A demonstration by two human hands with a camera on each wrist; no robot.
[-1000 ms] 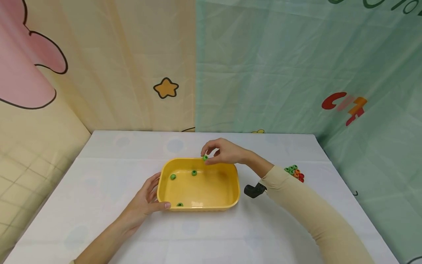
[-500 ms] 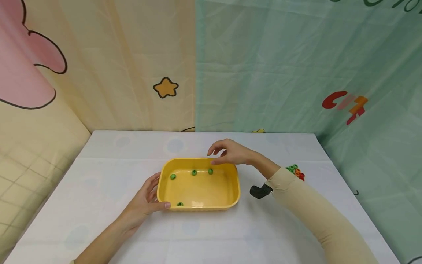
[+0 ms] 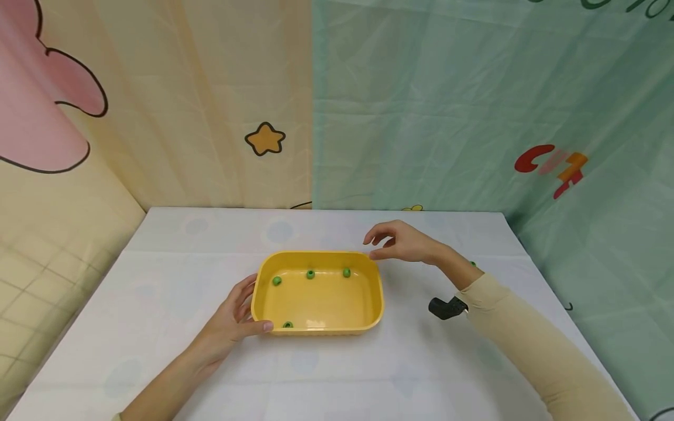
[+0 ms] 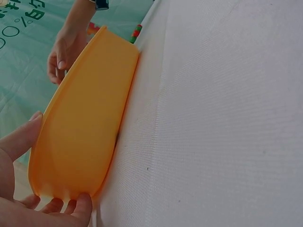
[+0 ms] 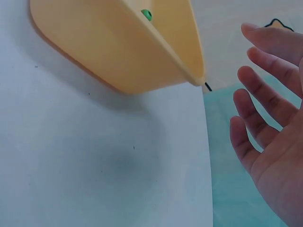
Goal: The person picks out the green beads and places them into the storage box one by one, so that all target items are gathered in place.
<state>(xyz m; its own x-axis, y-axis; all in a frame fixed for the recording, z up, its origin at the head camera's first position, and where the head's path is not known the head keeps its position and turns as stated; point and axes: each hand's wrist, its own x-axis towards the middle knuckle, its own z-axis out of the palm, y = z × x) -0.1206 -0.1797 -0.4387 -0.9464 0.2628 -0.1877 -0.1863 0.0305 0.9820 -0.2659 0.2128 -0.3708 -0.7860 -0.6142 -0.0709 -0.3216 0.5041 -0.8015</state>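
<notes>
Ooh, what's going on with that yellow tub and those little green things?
Someone's left hand grips the left side of a yellow rectangular plastic tub with rounded corners. Four small round green beads lie spread out inside it. The right hand, empty with its fingers relaxed, hovers near the far right corner. More small beads, red and green, show past the tub in the left wrist view.

holds left hand [image 3: 237, 316] between seven and eight o'clock of the head view, with thumb [image 3: 258, 328] out toward three, fingers bent and bare left forearm [image 3: 168, 377] sloping off toward seven. poises right hand [image 3: 404, 241] near four o'clock, with right forearm [image 3: 454, 266] running back into a cream sleeve [image 3: 542, 345]. in the right wrist view, spreads its slightly bent fingers [image 5: 267, 97] toward ten.
</notes>
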